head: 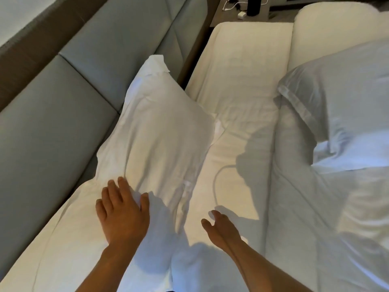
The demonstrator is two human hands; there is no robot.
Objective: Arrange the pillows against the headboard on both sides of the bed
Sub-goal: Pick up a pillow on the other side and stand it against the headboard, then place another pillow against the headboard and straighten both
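Note:
A white pillow (pixel 155 133) leans against the grey padded headboard (pixel 63 98) on the left, its far corner pointing up. My left hand (pixel 122 209) lies flat on the pillow's near end, fingers spread and pressing on the cloth. My right hand (pixel 221 226) hovers open just to the pillow's right, over the white sheet (pixel 237 85). A second white pillow (pixel 341 106) lies on the folded-back duvet (pixel 315 207) at the right, away from the headboard.
A wooden bedside table (pixel 237 11) with white cables and a charger stands beyond the bed's far end. A thin white cord (pixel 216 182) runs across the sheet near my right hand. Another white pillow (pixel 63 249) lies flat under my left arm along the headboard.

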